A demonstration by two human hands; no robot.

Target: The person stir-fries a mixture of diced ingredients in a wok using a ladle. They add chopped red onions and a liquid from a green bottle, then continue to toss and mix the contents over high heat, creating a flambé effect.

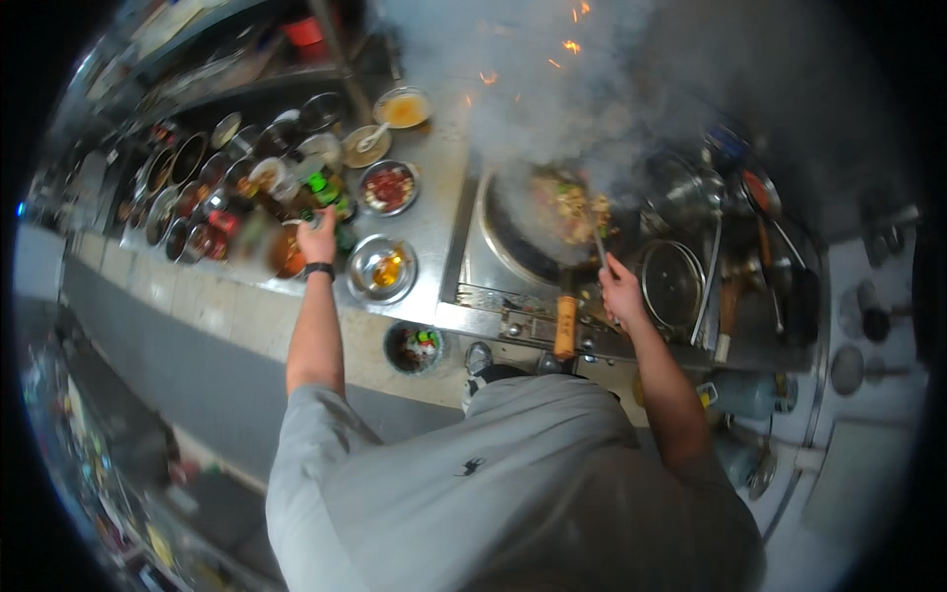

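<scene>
My left hand [318, 235] reaches over the steel counter among bowls and bottles, its fingers at the top of a dark green bottle [308, 216]; whether it grips the bottle cannot be told. In my right hand [623, 292] is the metal handle of a ladle or spatula [598, 240], whose head is hidden in the food. Chopped food [573, 211] lies in a large wok [510, 237] on the stove, partly veiled by smoke. The wok's wooden handle [565, 325] points towards me, with no hand on it.
Sparks [571, 46] fly above the wok. A bowl of red and pale pieces [388, 187] and a steel bowl with yellow liquid [382, 269] stand left of the stove. A round strainer or lid [672, 285] and several ladles lie at right. A waste bin [413, 348] stands below.
</scene>
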